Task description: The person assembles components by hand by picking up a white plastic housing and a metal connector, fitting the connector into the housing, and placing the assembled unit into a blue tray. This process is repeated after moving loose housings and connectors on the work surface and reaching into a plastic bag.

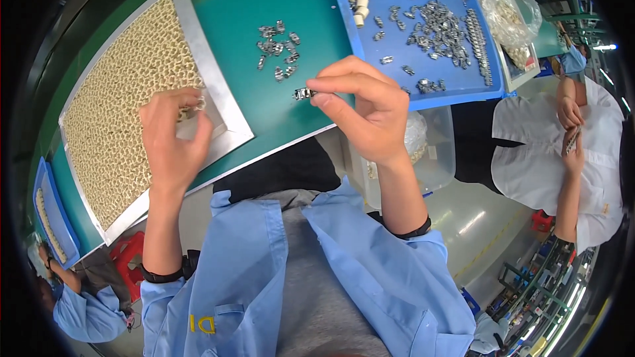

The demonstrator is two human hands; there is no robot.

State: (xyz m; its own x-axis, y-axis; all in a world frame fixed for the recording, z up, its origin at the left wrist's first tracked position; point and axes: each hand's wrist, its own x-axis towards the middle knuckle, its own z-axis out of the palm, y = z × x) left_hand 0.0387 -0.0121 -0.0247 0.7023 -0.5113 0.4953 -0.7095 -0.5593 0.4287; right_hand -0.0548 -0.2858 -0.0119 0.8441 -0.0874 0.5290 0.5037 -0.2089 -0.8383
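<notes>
From the head view, the right hand (367, 109) pinched a small silver metal clip (303, 94) above the green bench's near edge, just beside the blue plastic tray (430, 0). The left hand (173, 135) closed its fingertips on a cream ring-shaped part (192, 110) at the near corner of the silver metal tray (218, 92), with loose metal clips (278, 49) scattered mid-bench.

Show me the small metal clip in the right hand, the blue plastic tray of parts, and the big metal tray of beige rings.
small metal clip (303, 94), head view, its shiny body left of the fingertips.
blue plastic tray (433, 101), head view, its near rim.
big metal tray (225, 102), head view, its bare right border.
</notes>
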